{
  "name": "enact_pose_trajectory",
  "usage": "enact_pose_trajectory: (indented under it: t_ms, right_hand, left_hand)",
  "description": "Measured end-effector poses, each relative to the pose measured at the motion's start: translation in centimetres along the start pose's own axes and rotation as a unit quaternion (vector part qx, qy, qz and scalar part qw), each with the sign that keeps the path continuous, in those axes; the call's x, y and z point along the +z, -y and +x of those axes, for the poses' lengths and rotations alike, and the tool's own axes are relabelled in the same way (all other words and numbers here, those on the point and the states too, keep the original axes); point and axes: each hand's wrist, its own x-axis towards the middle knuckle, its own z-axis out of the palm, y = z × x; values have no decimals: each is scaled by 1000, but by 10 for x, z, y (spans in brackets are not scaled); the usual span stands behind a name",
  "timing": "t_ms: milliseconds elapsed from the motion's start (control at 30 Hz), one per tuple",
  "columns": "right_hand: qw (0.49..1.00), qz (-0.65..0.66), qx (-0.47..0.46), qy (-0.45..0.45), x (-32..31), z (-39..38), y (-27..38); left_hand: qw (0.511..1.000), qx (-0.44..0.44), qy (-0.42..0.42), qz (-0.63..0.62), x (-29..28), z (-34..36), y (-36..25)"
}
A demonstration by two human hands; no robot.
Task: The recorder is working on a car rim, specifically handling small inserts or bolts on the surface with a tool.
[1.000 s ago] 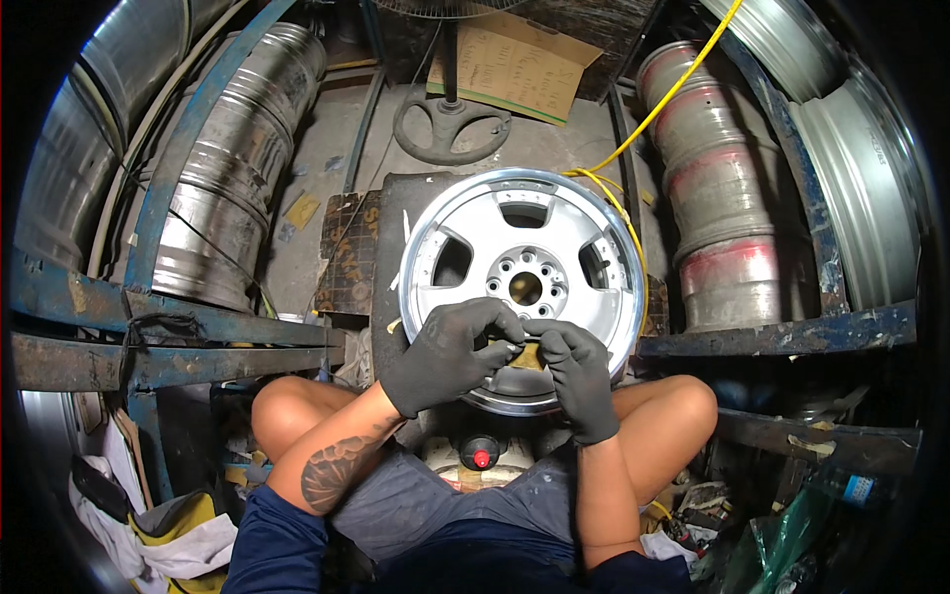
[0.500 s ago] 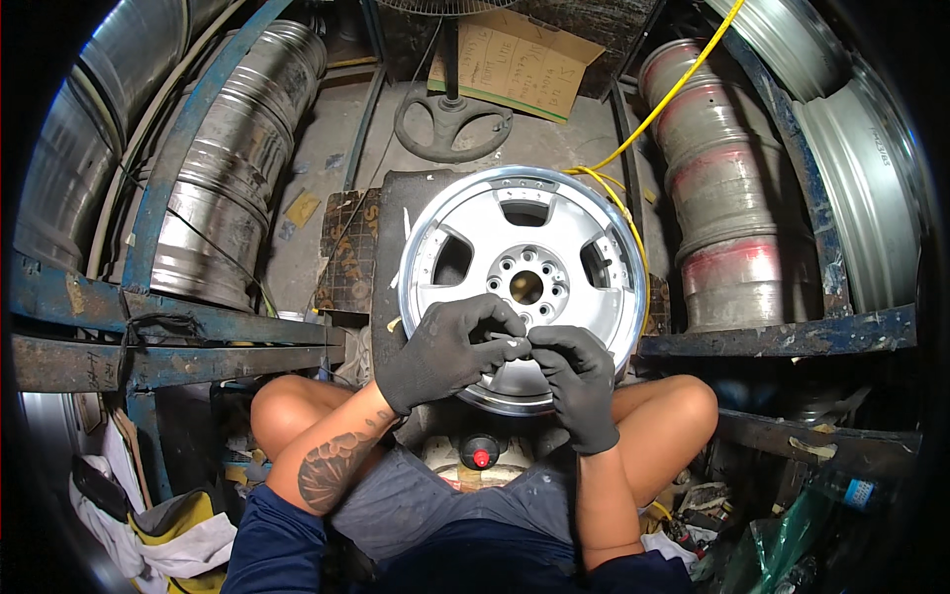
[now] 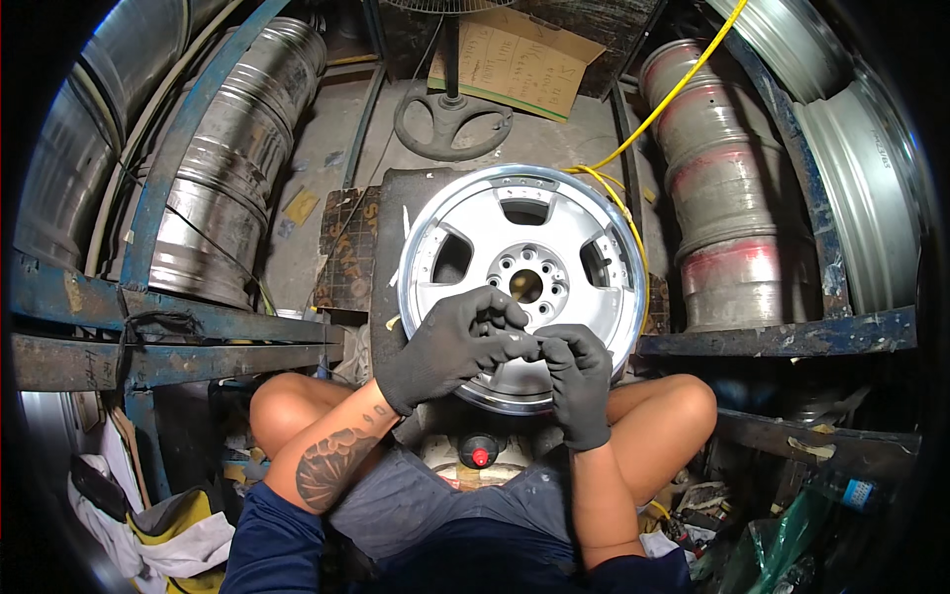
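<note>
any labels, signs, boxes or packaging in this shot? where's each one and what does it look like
Cardboard sheet: top centre, behind the fan stand, flat tan panel with dark handwriting.
Printed dark mat: on the floor left of the silver wheel, blackish with orange lettering.
Bottle: lower right, on clutter, clear with a blue label.
Green plastic bag: bottom right corner, crumpled, translucent.

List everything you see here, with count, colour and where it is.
alloy wheel: one, silver, flat on a dark mat at centre
rim stacks: two, grey metal, one at left, one at right with red bands
hose: one, yellow, from upper right to the wheel
fan base: one, dark, behind the wheel
cardboard: one, brown, top centre
frame: blue, rusty, left and right
can: one, red button, between the knees
hands: two, dark grey gloves, left and right meeting over the wheel's near edge, pinching something too small to tell
</note>
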Motion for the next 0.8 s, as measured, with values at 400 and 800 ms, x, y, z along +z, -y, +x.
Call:
enact_pose_trajectory:
  t_ms: [400, 800]
  right_hand:
    - [993, -108, -40, -33, 22, 3, -6]
    - [959, -263, -101, -29, 20, -6, -4]
  left_hand:
    - [971, 177, -132, 96, 10, 2, 16]
    - [974, 151, -143, 95, 6, -2, 15]
